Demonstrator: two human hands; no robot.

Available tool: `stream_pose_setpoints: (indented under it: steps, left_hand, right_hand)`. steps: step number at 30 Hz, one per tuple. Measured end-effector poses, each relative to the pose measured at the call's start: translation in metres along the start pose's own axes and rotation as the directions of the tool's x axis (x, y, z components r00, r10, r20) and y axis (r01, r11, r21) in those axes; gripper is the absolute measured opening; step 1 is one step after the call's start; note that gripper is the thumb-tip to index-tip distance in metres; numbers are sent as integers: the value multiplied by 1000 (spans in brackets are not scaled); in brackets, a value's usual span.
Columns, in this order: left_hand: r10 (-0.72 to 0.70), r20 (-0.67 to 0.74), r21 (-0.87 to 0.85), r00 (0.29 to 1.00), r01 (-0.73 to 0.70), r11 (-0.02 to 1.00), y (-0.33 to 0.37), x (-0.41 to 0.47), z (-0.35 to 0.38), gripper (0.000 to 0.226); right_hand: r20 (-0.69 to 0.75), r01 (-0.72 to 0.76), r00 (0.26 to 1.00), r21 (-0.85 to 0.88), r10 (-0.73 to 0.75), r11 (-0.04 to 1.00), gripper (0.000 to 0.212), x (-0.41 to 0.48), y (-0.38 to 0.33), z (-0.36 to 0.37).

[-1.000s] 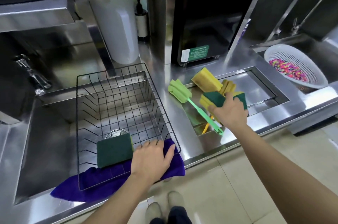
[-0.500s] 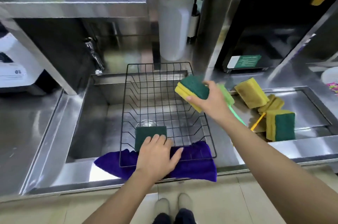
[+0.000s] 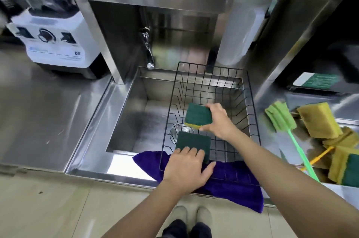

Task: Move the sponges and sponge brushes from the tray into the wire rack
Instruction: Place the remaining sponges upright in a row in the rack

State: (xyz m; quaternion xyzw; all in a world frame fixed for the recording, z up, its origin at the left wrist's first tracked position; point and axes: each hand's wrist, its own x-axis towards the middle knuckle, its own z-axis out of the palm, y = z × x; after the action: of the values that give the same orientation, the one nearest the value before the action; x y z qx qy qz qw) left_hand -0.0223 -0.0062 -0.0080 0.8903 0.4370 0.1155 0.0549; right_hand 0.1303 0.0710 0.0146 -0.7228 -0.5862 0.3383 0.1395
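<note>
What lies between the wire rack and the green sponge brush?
In the head view, only a bare steel counter strip separates the wire rack from the green sponge brush.

The right hand point(image 3: 218, 122) has carried one green-and-yellow sponge point(image 3: 198, 115) out of the tray point(image 3: 347, 121) and across into the wire rack point(image 3: 211, 113). Its grip now holds the sponge low inside the rack, just behind the sponge already lying there point(image 3: 192, 143).

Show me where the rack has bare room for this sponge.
The wire rack is bare along its far half and right side, beyond the held sponge. Its near-left is crowded by the flat sponge and left hand.
</note>
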Motion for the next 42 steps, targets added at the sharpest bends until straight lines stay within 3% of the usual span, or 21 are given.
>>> stream_pose_setpoints:
  steps: [13,17,26,31,36,42]
  left_hand:
    - [21,-38,-18,999,-22,1000,-2,1,6,39]
    - [22,-36,-16,999,-23,1000,-1,1,6,38]
    - [31,12,-25,999,-30,999,-1,1,2,40]
    - [45,46,-38,998,-43,998,-1,2,1,42]
    - [79,68,-36,995,-76,996,2,3,-3,49]
    - [147,115,-8,982,-147,989,30,10,1,51]
  right_hand:
    - [203,44,978,15,-47,999,73,3,1,11]
    - [173,-3,985,91,-13,996,54,3,8,13]
    - [148,-64,987,-32,68,997,58,-1,10,14]
    - [13,-93,996,33,93,995,67,-14,11,10]
    - [-147,-92,984,63,101,994,57,-30,22,-8]
    - [-379,-59,921,102,93,993,43,-53,47,-39]
